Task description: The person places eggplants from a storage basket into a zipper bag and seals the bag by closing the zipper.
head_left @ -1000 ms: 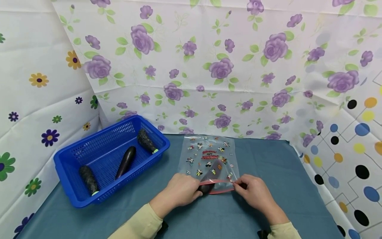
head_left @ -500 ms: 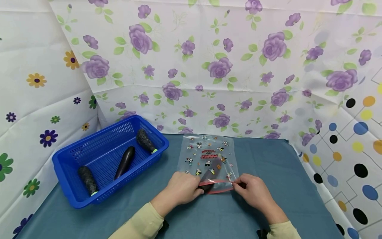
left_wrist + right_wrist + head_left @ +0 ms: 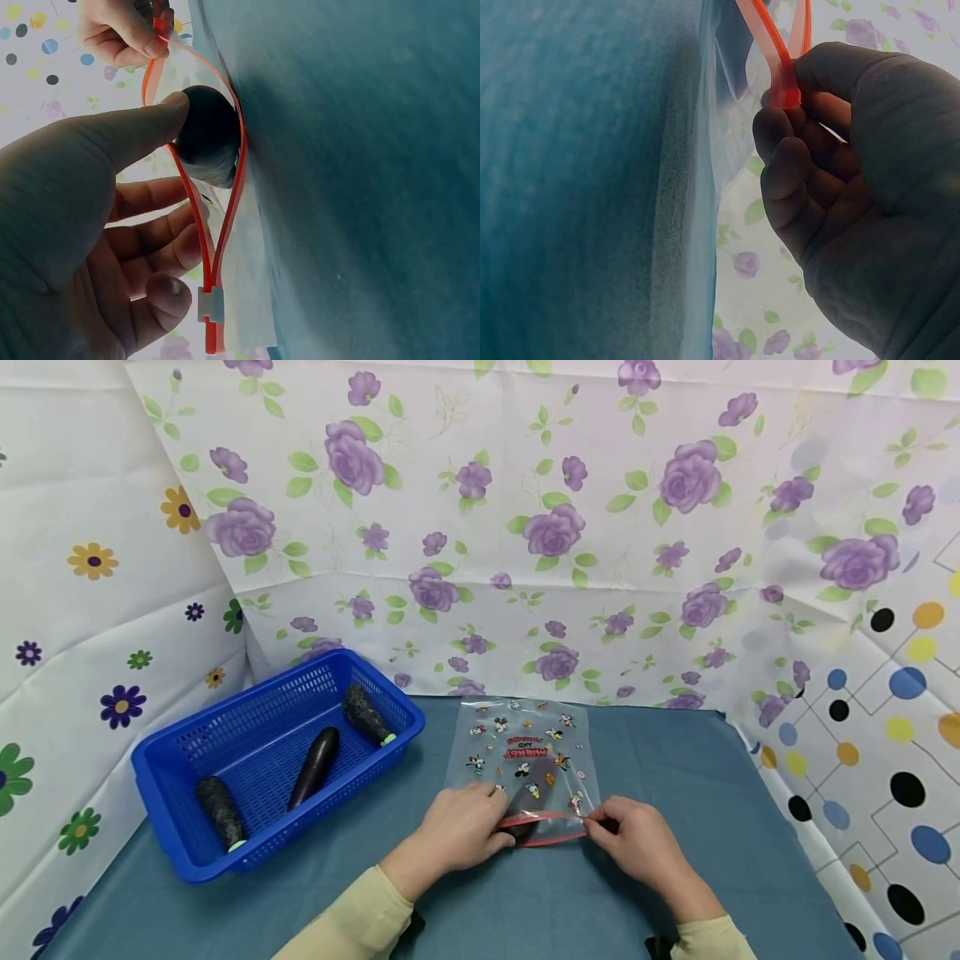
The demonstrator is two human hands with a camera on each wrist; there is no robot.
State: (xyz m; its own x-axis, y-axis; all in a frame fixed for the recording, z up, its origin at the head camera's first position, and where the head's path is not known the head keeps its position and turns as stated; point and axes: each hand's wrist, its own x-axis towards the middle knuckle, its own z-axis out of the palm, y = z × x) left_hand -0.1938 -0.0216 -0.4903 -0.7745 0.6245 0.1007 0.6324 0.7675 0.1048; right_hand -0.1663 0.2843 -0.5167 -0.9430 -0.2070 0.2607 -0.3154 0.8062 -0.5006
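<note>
A clear zip bag (image 3: 525, 727) with cartoon prints and a red rim (image 3: 232, 180) lies flat, its mouth facing me and parted. Inside is a dark eggplant (image 3: 519, 832), its rounded end (image 3: 210, 124) showing at the mouth. My left hand (image 3: 461, 828) is at the mouth's left part. Its thumb touches the eggplant's end, while the other fingers are loosely bent outside the bag. At the right corner, my right hand (image 3: 637, 839) pinches the red rim between thumb and fingers, also seen up close with the rim's end (image 3: 784, 94).
On the left stands a blue basket (image 3: 168, 810) holding another eggplant (image 3: 315, 768) and two dark, rough-skinned vegetables, one near (image 3: 221, 810) and one far (image 3: 366, 712). A whitish slider (image 3: 211, 304) sits on the rim's left end. Patterned cloths surround the teal tablecloth (image 3: 675, 760).
The fingers of my left hand have shifted slightly forward over the bag. My right hand keeps its hold on the rim, and the bag and basket stay in place.
</note>
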